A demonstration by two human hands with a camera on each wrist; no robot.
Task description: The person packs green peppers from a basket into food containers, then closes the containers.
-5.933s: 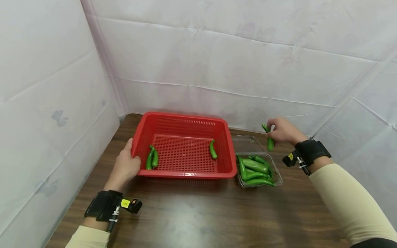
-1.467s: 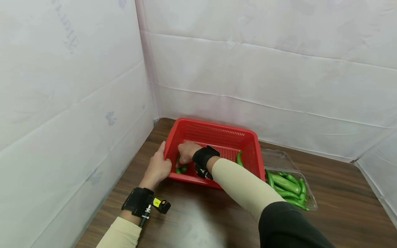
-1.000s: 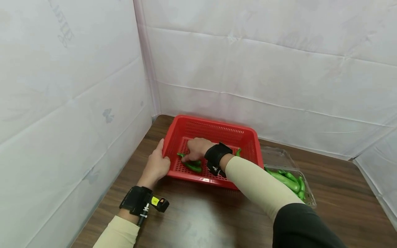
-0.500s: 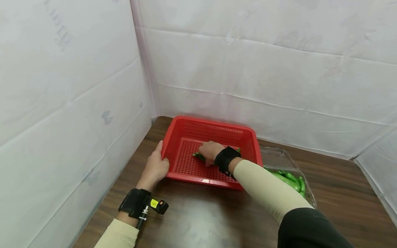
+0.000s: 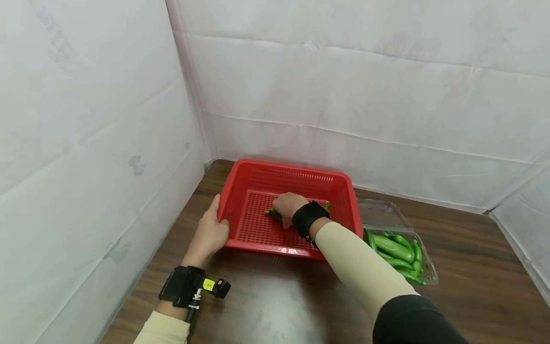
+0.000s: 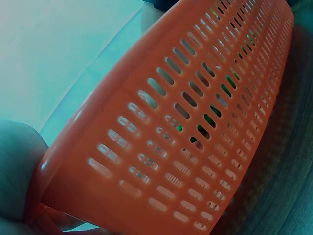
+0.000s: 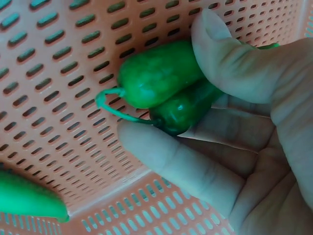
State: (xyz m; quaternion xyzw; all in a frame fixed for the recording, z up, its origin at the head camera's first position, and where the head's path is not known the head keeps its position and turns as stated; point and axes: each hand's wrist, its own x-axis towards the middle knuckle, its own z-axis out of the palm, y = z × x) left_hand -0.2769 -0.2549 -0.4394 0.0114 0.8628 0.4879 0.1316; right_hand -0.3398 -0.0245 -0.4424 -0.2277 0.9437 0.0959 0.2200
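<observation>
My left hand (image 5: pixel 209 235) grips the left rim of a red plastic basket (image 5: pixel 292 167); the left wrist view shows the slotted basket wall (image 6: pixel 161 147). Inside the basket, my right hand (image 5: pixel 290 206) holds green chili peppers (image 5: pixel 274 213) low over the perforated floor. Two peppers (image 7: pixel 161 73) lie side by side between the thumb and fingers in the right wrist view, stems towards the left. Another green chili pepper (image 7: pixel 29 198) lies apart at that view's lower left. In the head view, a pepper tip (image 5: pixel 327 205) shows beyond my right wrist.
Right of the basket, a clear plastic clamshell box (image 5: pixel 433 273) lies with its lid (image 5: pixel 382 213) folded back, holding several green peppers (image 5: pixel 393 249). My right forearm crosses the basket's front rim. White sheeting (image 5: pixel 343 95) hangs behind and to the left of the wooden table (image 5: pixel 464 248).
My right hand, earlier beside the clear box with one pepper, went to the basket's left side, then moved rightward to mid-basket with the peppers. My left hand has stayed on the rim.
</observation>
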